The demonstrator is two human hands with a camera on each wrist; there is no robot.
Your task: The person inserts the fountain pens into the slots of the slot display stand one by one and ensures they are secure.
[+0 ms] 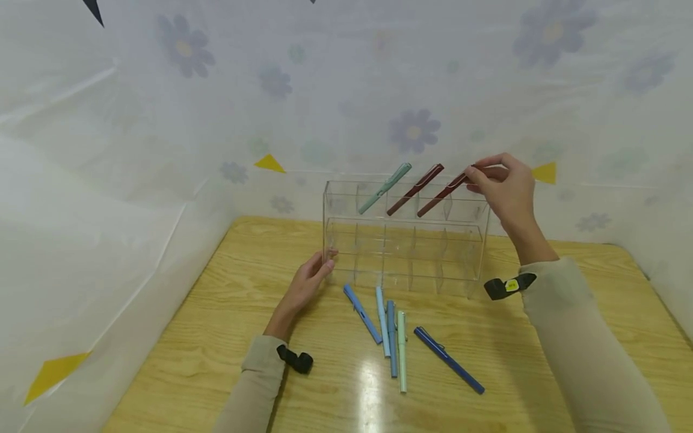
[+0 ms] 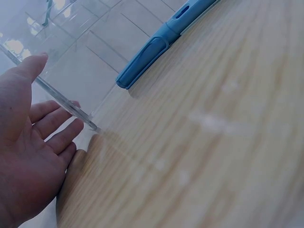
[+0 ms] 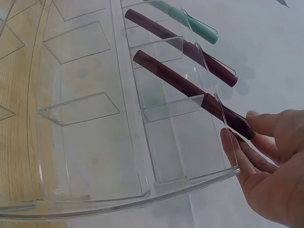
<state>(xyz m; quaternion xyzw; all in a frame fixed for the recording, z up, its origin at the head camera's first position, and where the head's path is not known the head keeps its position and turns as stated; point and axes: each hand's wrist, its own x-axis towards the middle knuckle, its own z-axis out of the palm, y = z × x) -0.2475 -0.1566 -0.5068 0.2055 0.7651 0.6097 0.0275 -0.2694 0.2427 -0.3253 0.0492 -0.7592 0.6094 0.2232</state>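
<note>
A clear acrylic pen rack with divided tiers stands on the table. My left hand holds its left edge, thumb at the front and fingers around the side panel; that edge also passes between thumb and fingers in the left wrist view. At the top tier, my right hand pinches the cap end of a dark red fountain pen, which leans back at a slant with its lower end in a compartment. Left of it lean another dark red pen and a teal pen.
Several pens lie before the rack: a blue one, a light blue one, a grey-blue one, a pale green one and a dark blue one. A flower-patterned curtain hangs behind the wooden table.
</note>
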